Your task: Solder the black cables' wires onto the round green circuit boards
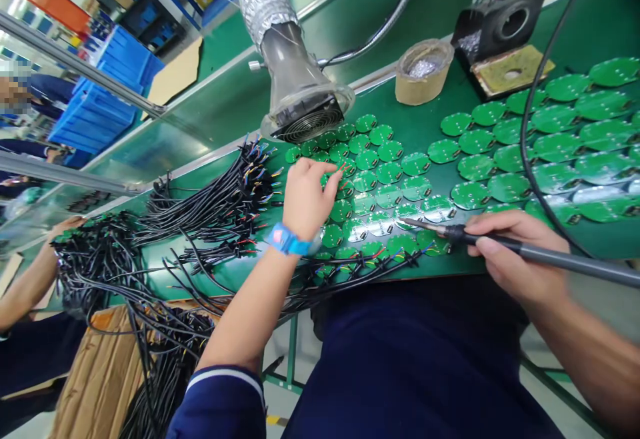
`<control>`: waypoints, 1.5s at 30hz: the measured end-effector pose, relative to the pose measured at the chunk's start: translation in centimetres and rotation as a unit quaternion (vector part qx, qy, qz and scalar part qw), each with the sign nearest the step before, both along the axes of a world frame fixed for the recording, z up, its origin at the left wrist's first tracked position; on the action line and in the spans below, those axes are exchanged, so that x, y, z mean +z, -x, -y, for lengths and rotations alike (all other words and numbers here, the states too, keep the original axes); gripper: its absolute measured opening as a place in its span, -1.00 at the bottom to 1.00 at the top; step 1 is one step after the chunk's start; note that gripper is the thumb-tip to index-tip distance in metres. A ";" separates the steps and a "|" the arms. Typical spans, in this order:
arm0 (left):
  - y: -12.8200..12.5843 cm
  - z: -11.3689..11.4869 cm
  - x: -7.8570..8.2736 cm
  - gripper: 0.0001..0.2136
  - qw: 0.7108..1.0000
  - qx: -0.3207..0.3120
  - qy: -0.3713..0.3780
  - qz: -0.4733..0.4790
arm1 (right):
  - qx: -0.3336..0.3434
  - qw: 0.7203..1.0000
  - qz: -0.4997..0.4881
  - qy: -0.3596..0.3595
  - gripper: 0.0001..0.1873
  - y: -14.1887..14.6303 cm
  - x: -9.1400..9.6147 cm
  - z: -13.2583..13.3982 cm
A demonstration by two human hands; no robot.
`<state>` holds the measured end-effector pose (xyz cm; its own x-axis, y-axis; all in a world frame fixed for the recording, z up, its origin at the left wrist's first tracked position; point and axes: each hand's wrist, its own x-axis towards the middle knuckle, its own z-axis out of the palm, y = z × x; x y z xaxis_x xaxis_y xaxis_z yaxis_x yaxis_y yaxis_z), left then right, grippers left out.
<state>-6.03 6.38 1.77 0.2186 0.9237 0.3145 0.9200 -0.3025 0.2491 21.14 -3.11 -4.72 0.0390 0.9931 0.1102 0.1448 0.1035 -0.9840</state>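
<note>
Head view: the right hand (pixel 525 256) has its fingers wrapped around the handle of a soldering iron (pixel 560 260), grip closed, hot end directed left over the green circuit boards (pixel 415 188). The pen-like hold presumably serves fine control of the tip; contact with a board cannot be confirmed. The left hand (pixel 306 199) is over the far-left boards, thumb and forefinger slightly apart beside thin red wires (pixel 344 171); whether they grip these cannot be told.

The boards lie flat in slanting rows on the tabletop (pixel 425 119), probably so that each is reachable in turn. Black cables (pixel 200 209) are bundled left of the boards, coloured ends facing them, which appears to suit the left hand. Further cables run along the near edge, their wire ends over the nearest boards. A fan nozzle (pixel 306 109) hangs just beyond the left hand, likely placed to draw off fumes.
</note>
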 end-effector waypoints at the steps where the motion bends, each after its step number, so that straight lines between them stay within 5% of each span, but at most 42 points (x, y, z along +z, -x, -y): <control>1: 0.1 -1.2 -0.4 -0.87 1.000 0.017 -0.003 -0.011 | -0.003 1.000 0.009 -0.014 -0.87 0.1 0.1 -0.1; 6: -0.1 -2.8 -0.9 -0.90 1.000 0.002 0.013 -0.009 | -0.021 0.998 0.041 -0.046 -0.88 0.0 0.8 -0.2; 10: -2.0 1.9 0.2 -0.91 0.994 -0.084 -0.037 0.060 | -0.003 0.999 -0.015 -0.041 -0.91 -0.5 0.4 -0.2; 16: -5.7 8.1 -1.7 -0.90 0.973 -0.159 0.134 0.096 | 0.008 0.993 -0.113 -0.035 -0.95 -0.6 -1.0 -0.4; 22: -6.6 7.7 -2.9 -0.90 0.972 -0.105 0.160 0.134 | 0.029 0.990 -0.134 -0.021 -0.95 -0.4 -0.8 -0.3; 38: -6.8 8.1 -3.3 -0.90 0.979 -0.115 0.121 0.121 | 0.023 0.997 -0.074 -0.014 -0.94 -0.3 -0.1 -0.5; 45: -6.9 8.1 -3.2 -0.89 0.979 -0.116 0.116 0.117 | -0.024 0.980 -0.195 -0.010 -0.92 -0.3 -0.2 -0.7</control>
